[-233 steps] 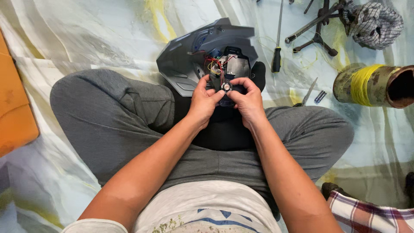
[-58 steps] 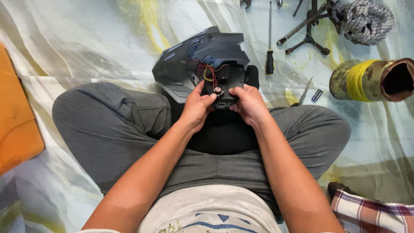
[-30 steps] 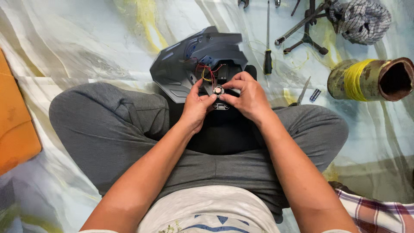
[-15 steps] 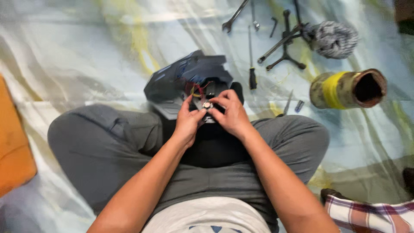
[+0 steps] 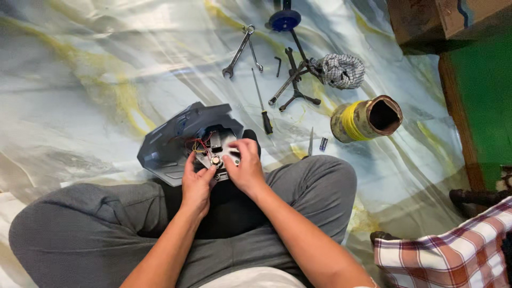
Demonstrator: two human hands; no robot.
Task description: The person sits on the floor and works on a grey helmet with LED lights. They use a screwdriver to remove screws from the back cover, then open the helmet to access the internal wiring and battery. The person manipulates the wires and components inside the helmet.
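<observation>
A grey plastic housing lies on the sheet-covered floor against my crossed legs, its inside open with red wires and a small metal-and-plastic mechanism. My left hand grips the lower left of that mechanism, thumb near a small round brass part. My right hand holds its right side, fingers curled over the top. Both forearms reach down from the bottom of the view.
Beyond the housing lie a screwdriver, two wrenches, a hex key, a black cross wrench with a checked cloth, and a yellowish cylinder. A wooden box stands far right; plaid fabric at lower right.
The view has tilted up and away, showing more floor and tools. My hands stay on the mechanism; the right hand's fingers have shifted over its top.
</observation>
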